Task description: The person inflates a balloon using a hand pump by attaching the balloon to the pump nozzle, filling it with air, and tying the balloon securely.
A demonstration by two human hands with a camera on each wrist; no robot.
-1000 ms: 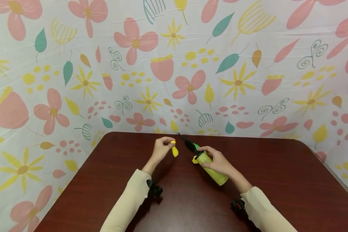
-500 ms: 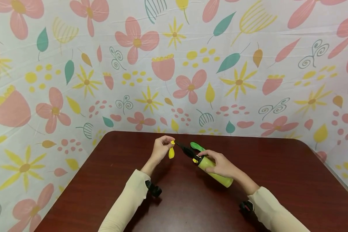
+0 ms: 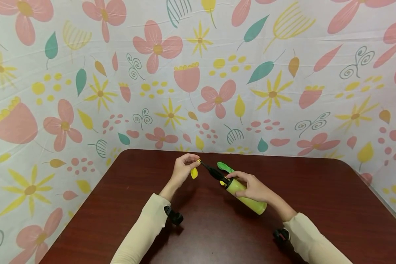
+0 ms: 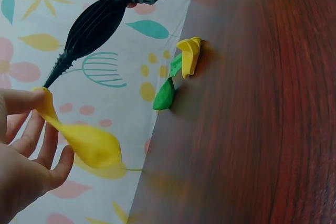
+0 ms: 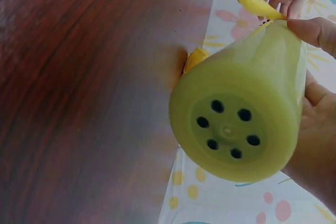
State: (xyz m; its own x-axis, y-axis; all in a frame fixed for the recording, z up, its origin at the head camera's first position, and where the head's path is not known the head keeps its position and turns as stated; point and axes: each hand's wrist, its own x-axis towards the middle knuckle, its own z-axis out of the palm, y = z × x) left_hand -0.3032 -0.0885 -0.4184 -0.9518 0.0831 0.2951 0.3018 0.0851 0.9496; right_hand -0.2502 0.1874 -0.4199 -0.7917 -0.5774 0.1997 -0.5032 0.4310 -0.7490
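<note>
My left hand (image 3: 183, 169) pinches the neck of a limp yellow balloon (image 4: 94, 144) between thumb and index finger. In the left wrist view the balloon's mouth meets the thin tip of a black ribbed nozzle (image 4: 94, 27); how far the tip sits inside cannot be told. The nozzle belongs to a yellow-green balloon pump (image 3: 245, 198), tilted above the table, and my right hand (image 3: 253, 187) grips its barrel. In the right wrist view the pump's round end with several dark holes faces the camera.
Beyond the pump, a green balloon (image 4: 165, 94) and a folded yellow balloon (image 4: 190, 55) lie together on the dark wooden table (image 3: 211, 234). A flowered cloth (image 3: 198, 91) hangs behind the table's far edge. Each wrist wears a black camera.
The pump has swung left and slightly down, bringing its nozzle tip to the yellow balloon's mouth. My left hand has stayed nearly in place. More of the green balloon shows now.
</note>
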